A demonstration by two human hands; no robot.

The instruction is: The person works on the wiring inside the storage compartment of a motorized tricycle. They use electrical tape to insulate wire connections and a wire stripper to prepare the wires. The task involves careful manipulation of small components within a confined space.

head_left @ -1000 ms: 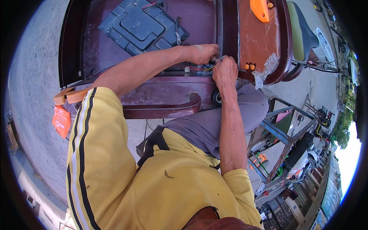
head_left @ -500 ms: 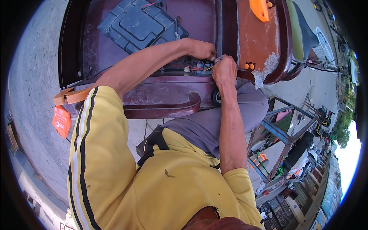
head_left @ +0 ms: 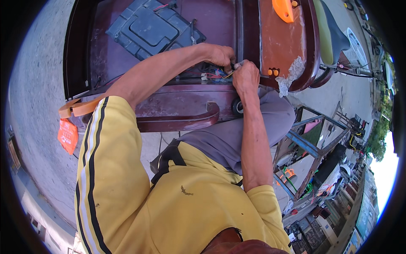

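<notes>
My left hand [head_left: 221,56] and my right hand [head_left: 246,76] meet over the edge of a dark red vehicle body [head_left: 169,99], fingertips almost touching. Both are closed in a pinch. A small dark piece shows between them, too small to name. A yellow wire [head_left: 229,76] runs up to the fingers of my right hand and disappears there. Just left of that hand lies a cluster of red and blue wires [head_left: 216,77] with a white connector [head_left: 204,76]. My left forearm partly covers a black plastic cover [head_left: 154,27] behind it.
A dark red curved rail [head_left: 177,122] runs along the near side. To the right, a brown panel [head_left: 281,42] carries an orange part [head_left: 283,10] and crumpled clear plastic [head_left: 291,76]. A metal frame [head_left: 304,144] stands farther right. An orange bag [head_left: 68,136] hangs at the left.
My left fingers have shifted slightly down and curled more, and the dark piece now shows between my hands. The whole view has drifted a little; my right hand keeps its pinch.
</notes>
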